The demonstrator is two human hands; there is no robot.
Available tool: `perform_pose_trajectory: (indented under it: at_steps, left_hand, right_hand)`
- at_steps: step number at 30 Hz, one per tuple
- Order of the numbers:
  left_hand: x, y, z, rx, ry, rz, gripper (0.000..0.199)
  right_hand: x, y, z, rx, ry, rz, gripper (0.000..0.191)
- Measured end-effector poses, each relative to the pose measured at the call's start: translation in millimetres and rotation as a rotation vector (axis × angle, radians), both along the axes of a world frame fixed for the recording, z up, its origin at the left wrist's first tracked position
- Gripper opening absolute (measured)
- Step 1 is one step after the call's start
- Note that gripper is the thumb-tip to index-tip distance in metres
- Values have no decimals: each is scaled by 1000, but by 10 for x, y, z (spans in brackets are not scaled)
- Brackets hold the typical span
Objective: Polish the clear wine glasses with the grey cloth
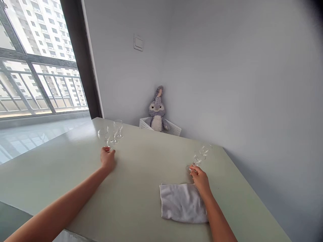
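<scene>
Toward the left of the pale table stand three clear stemmed wine glasses, close together: a near one [102, 133], a middle one [113, 131] and a far one [119, 125]. My left hand [108, 158] is closed at the foot of the near glass, its fingertips partly hidden. On the right, my right hand [200, 176] pinches a clear wine glass [194, 164] low down, by its stem or foot. This glass seems tilted, but its outline is faint. Just beyond it is another clear glass [205, 147]. A folded white cloth [182, 203] lies under my right wrist.
The table [141, 168] ends at a grey wall on the right. Behind its far edge, a plush toy [156, 116] sits in a white perforated basket [175, 129] in the corner. A window with railings [42, 80] is at the left.
</scene>
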State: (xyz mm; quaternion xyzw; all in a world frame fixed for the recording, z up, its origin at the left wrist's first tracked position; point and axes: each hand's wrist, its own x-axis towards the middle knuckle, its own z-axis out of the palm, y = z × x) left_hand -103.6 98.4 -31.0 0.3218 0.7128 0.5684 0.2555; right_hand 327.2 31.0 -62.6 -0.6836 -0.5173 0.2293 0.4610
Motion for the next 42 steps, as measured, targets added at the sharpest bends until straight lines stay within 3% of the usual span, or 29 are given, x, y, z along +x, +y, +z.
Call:
perform_pose_trajectory:
  at_steps: [4,9,14,18,24,28,33,37,42]
  left_hand:
    - [713,-269,-106,-76,17,-443,24]
    - [1462,-424,-135,-159,101,-862,43]
    - [1830,-445,-89,-161,119,-968,41]
    - [1920,-417,-83,-161,87,-1005,20]
    - [1636,13,-93,-165,55,-841,6]
    - [1161,462,-48,-172,-4,-636,8]
    - [564,889,63,-173,-90,-450,28]
    - [307,1074,128,-157,-149,-366,33]
    - [227,1159,160,-137,-206,-280,33]
  right_hand:
    - [-302,-46,45,74,-1,134,25]
    - [-693,-228,168,-2,47,399,31]
    - [-825,-350,289,-36,43,576,25]
    - [-815,-339,308,-14,39,611,24]
    - [-747,-301,276,2,62,523,25]
    - [-646,-238,243,52,89,410,23]
    - [-443,-129,150,22,160,231,25]
    - [-331,-94,136,-2,205,141,25]
    - [-314,-122,233,5,235,65,25]
